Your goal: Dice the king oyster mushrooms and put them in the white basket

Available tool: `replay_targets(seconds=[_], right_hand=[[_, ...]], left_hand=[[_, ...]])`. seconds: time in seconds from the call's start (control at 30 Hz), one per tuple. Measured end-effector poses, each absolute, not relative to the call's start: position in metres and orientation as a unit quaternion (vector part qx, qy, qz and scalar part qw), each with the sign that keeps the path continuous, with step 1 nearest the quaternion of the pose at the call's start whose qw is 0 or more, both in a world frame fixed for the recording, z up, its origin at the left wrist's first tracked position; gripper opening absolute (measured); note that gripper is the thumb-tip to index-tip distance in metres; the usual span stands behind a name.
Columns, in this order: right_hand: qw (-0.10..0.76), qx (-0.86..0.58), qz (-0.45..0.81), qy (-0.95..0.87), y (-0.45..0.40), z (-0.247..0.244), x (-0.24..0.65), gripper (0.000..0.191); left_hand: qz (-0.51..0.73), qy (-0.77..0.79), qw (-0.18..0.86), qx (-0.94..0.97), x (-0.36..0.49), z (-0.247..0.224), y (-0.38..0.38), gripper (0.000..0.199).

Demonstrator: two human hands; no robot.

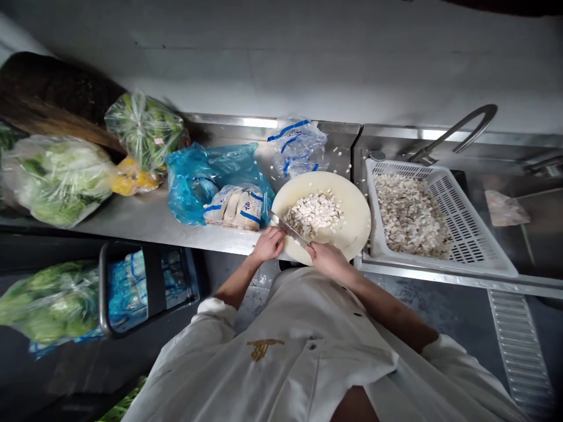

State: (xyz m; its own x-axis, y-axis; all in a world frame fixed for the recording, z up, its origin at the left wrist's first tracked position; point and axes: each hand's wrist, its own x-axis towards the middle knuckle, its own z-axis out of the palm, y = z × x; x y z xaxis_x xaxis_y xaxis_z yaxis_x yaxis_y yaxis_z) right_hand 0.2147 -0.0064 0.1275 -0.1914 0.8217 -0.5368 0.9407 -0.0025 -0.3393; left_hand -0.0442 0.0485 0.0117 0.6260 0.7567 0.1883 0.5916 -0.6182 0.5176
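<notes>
My right hand [328, 259] is closed around the handle of a kitchen knife [291, 230], whose blade slants up and left over the near left edge of a round, pale cutting board [358, 217]. Beside the blade, my left hand [269, 244] has its fingers curled close to the board's rim. Whether those fingers hold anything or touch the blade is hidden. A heap of white diced pieces, seemingly mushroom [317, 212], lies on the board. Some loose bits are scattered on the counter behind it.
On the right, a white perforated basket [472, 225] holds more diced pieces beneath a faucet [466, 135]. Packed mushrooms [237, 208] lie by a blue bag [189, 187] to the left. Crumpled plastic wrappers [299, 149] sit behind the board. Bagged greens [65, 176] stand farther left.
</notes>
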Motion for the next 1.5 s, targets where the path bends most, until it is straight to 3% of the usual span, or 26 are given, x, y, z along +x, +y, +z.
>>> replay_targets(seconds=[0.17,0.3,0.4,0.57,0.73,0.9,1.17,1.33,1.5], right_hand=[[0.030,0.640,-0.390,0.662,-0.013,0.123,0.242,0.044],[-0.063,0.712,-0.330,0.617,-0.024,0.124,0.302,0.045],[-0.022,0.787,-0.256,0.561,-0.027,0.124,0.342,0.042],[0.019,0.780,-0.270,0.564,-0.035,0.114,0.357,0.034],[-0.064,0.731,-0.368,0.571,-0.058,0.093,0.369,0.026],[-0.166,0.680,-0.561,0.443,-0.068,0.068,0.398,0.035],[-0.143,0.580,-0.696,0.398,-0.053,0.042,0.371,0.026],[-0.177,0.514,-0.757,0.363,-0.051,0.054,0.381,0.023],[-0.271,0.464,-0.774,0.335,-0.068,0.102,0.435,0.026]], left_hand=[[0.221,0.417,0.202,0.858,-0.038,0.008,0.043,0.041],[0.164,0.400,0.183,0.883,-0.006,0.013,0.058,0.102],[0.131,0.400,0.162,0.893,0.039,0.017,0.069,0.122],[0.146,0.438,0.147,0.875,0.101,0.017,0.053,0.107],[0.101,0.412,0.150,0.893,0.123,0.025,0.031,0.111],[0.146,0.477,0.118,0.858,0.167,0.031,0.042,0.081],[0.219,0.561,0.114,0.790,0.186,0.021,0.052,0.047],[0.240,0.571,0.109,0.778,0.191,0.041,0.051,0.042],[0.285,0.514,0.125,0.799,0.248,0.092,0.063,0.042]])
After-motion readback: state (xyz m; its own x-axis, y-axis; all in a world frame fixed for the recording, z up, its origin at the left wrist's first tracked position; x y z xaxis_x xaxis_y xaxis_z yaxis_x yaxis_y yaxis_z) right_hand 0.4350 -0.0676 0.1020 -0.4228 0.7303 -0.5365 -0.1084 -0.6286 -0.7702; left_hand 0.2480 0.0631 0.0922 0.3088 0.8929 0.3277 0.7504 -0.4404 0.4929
